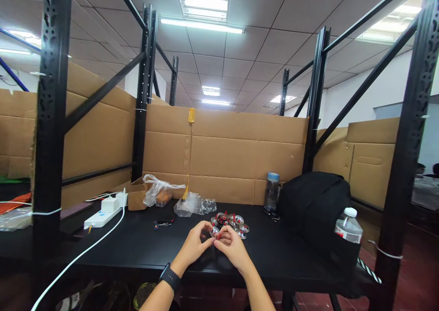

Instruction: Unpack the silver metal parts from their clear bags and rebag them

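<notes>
Both my hands meet over the black table [144, 249]. My left hand [195, 244], with a dark watch on its wrist, and my right hand [233, 248] pinch one small shiny metal part with a red bit [215, 232] between their fingertips. Just beyond them lies a cluster of several similar silver and red parts [231, 220]. A small dark and red piece [163, 222] lies on the table to the left.
A white power strip [103, 216] with a cable lies at the left. Clear plastic bags [178, 200] sit near the cardboard wall [222, 153]. A black backpack [318, 210] holds a water bottle [348, 226]; another bottle [272, 191] stands behind. Black rack posts [51, 119] frame the table.
</notes>
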